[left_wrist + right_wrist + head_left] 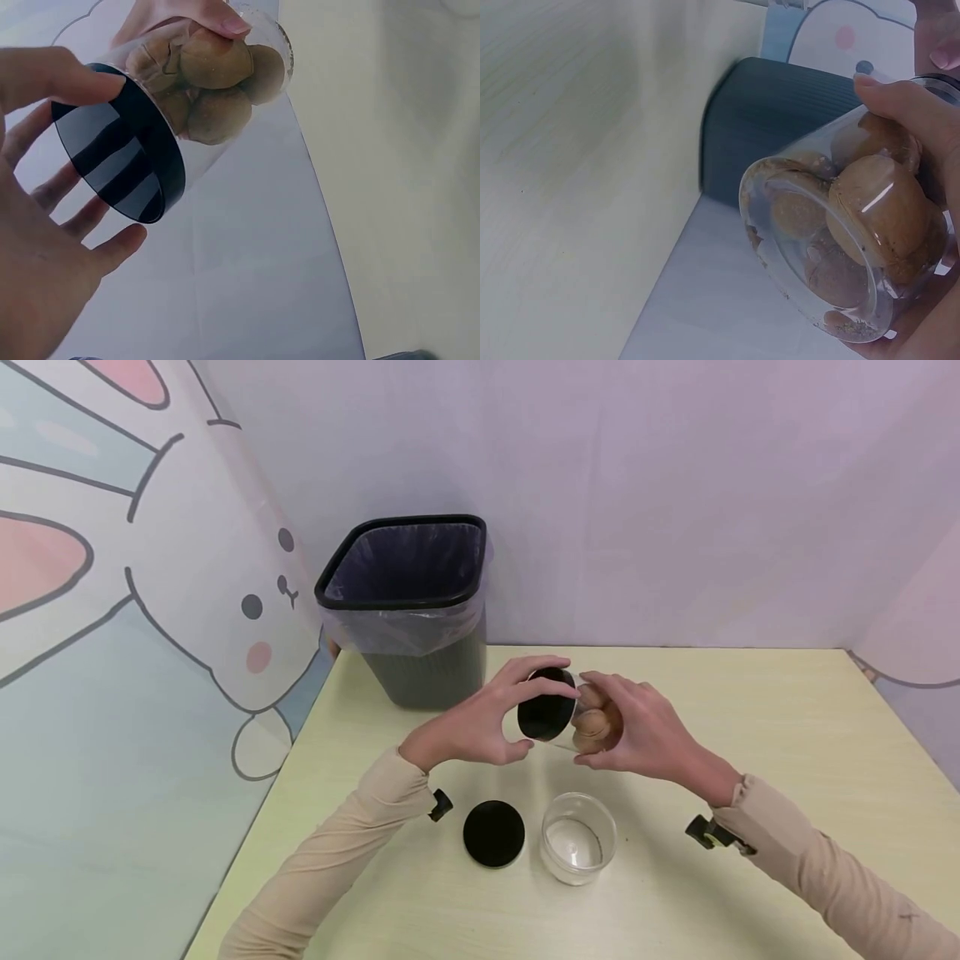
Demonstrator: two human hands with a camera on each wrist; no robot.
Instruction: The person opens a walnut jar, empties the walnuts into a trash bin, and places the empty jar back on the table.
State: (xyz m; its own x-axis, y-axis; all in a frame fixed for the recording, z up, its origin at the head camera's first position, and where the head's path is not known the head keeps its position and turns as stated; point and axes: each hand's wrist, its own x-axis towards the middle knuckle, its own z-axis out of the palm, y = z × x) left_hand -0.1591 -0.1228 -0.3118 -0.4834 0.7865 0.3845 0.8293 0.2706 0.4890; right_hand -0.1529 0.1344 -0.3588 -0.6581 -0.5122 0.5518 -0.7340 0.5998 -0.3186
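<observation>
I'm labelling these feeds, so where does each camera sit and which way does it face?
Head: worn on the head, looking forward and down at the left hand, right hand, both sleeves, jar and bin.
Left wrist: on that wrist, facing the jar's black lid; left hand and part of the right show.
Right wrist: on that wrist, facing the jar's clear base; right hand and a bit of left show.
Shared: both wrist views show the jar.

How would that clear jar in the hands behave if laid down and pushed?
The clear jar would probably roll, since its body is round. Its smooth, shiny wall might prove slippery. The brown lumps inside likely add weight and could shift, as clear space shows beside them.
</observation>
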